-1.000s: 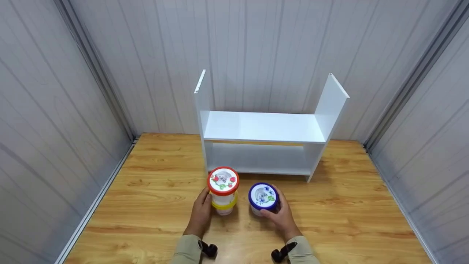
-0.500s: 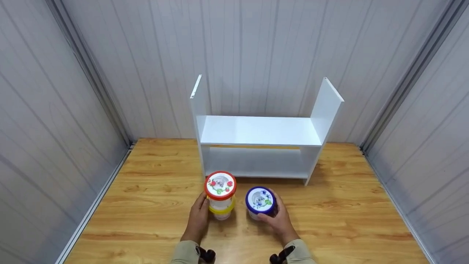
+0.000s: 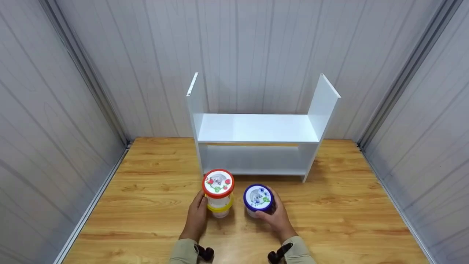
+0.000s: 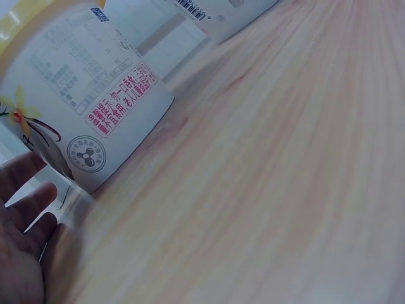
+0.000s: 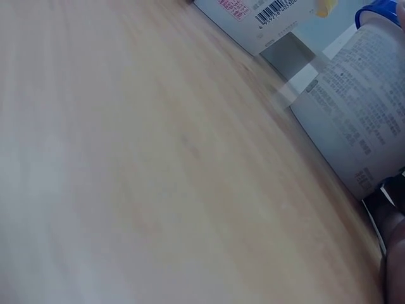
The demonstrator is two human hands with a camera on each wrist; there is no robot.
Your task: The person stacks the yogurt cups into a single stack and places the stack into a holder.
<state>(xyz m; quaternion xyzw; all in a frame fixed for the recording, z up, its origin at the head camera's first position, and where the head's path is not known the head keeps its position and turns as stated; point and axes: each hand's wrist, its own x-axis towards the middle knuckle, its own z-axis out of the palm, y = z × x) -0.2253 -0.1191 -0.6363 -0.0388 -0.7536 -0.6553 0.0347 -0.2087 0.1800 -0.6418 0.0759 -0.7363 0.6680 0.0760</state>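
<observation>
In the head view, a red-lidded tub (image 3: 218,183) with strawberries on its lid sits on top of a yellow-lidded tub (image 3: 220,212). My left hand (image 3: 196,216) is at the left of this stack, thumb and fingers against its side. The left wrist view has relaxed fingers (image 4: 28,206) beside the lower tub, not wrapped round it. To the right stands a blue-lidded tub (image 3: 258,197) with blue flowers or berries on its lid. My right hand (image 3: 278,218) grips it, thumb in front and fingers round its right side; the finger ends are hidden.
A white two-level shelf (image 3: 256,128) with tall side panels stands just behind the tubs on the wooden table (image 3: 161,176). Pale panelled walls (image 3: 256,55) enclose the back and both sides.
The head view has shifted slightly, so shelf, tubs and hands all appear a little further left. Both hands keep their places at the tubs.
</observation>
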